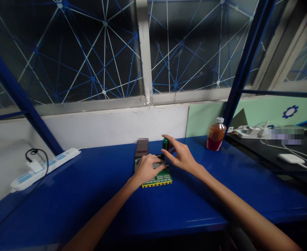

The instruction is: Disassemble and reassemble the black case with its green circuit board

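My right hand (179, 155) is closed around the green handle (165, 144) of what looks like a small screwdriver, held upright. Its thin shaft points down toward a dark, flat rectangular piece (157, 164), and I cannot tell whether the tip touches. Over that dark piece lies my left hand (149, 167), its thumb and fingers curled at the edges. Under them sits a green board (157, 178) with rows of pale rectangles and a yellow toothed front edge. Just behind stands a dark upright panel (142, 149), partly blurred out.
The blue table (96, 195) ends at the wall under the windows. A white power strip (49, 167) with a plugged-in charger and black cable lies left. A bottle of reddish drink (216, 135) stands back right. Farther right, a black table (271, 153) holds cables and a white adapter (291, 159).
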{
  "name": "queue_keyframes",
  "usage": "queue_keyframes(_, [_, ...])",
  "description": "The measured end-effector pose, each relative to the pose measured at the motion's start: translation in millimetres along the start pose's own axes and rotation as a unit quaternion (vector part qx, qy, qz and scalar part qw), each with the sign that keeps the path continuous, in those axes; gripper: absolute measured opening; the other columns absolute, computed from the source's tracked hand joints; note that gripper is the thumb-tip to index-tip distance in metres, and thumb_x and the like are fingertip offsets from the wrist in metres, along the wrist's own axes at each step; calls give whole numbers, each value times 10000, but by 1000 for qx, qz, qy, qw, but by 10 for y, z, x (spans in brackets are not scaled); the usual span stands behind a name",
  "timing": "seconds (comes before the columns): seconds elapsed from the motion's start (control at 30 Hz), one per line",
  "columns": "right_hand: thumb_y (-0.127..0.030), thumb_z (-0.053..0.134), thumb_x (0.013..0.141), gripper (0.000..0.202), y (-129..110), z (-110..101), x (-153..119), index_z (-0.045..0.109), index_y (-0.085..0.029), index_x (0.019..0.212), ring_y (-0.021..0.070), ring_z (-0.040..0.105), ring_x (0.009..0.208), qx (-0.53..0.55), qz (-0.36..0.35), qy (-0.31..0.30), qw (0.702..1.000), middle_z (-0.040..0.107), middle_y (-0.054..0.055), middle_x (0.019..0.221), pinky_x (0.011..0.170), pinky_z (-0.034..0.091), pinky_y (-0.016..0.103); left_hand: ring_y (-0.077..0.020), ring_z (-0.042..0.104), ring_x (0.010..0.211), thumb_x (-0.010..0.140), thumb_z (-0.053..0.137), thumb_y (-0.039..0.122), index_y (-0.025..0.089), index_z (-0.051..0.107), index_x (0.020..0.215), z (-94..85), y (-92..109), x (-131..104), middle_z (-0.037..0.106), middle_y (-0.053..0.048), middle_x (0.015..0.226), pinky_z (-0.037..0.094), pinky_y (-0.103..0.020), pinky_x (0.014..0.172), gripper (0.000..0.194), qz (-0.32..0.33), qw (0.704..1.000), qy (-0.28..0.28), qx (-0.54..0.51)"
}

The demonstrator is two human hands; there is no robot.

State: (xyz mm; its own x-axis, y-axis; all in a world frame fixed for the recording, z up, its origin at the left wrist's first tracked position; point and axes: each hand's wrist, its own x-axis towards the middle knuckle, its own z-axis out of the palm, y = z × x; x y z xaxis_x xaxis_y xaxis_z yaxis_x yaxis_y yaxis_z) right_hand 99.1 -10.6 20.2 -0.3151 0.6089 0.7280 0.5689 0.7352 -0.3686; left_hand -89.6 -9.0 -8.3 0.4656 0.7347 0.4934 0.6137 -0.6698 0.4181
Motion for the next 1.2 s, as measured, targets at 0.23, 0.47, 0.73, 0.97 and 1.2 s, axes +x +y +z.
queue_keyframes(0.23, [-366,390,949,429,-1,-7,185,439,-193,1339,183,596,657,-23,-3,-62,998,658,52,824,625,446,325,-206,666,629,807,648,291,191,752,702,67,65,208,738,-66,718,454,-293,576,178,-40,999,-7,5])
queue_keyframes(0.47, [-437,494,880,604,-8,20,117,357,-195,1417,165,570,583,22,29,-58,998,614,3,696,554,435,292,-222,692,707,783,649,213,176,752,742,163,7,192,758,-57,784,488,-288,619,117,-72,995,12,-64])
queue_keyframes(0.73, [-364,463,884,578,3,40,41,352,-205,1428,173,605,653,22,16,-35,999,646,23,804,629,484,319,-210,671,743,811,654,231,193,765,763,134,1,175,739,-61,795,480,-300,680,126,-39,999,-1,-5])
queue_keyframes(0.97, [-420,557,856,607,16,43,26,377,-222,1400,180,617,676,4,15,-15,1000,634,7,767,644,488,315,-207,654,742,795,700,253,197,765,750,81,77,124,733,-58,775,462,-294,679,96,-34,999,12,37])
queue_keyframes(1.2, [-372,510,882,585,-10,4,5,356,-209,1421,156,610,674,-5,-1,-19,1000,653,48,961,645,496,303,-204,665,756,827,643,204,186,751,753,121,51,130,735,-49,802,457,-287,687,132,-19,1000,-4,1])
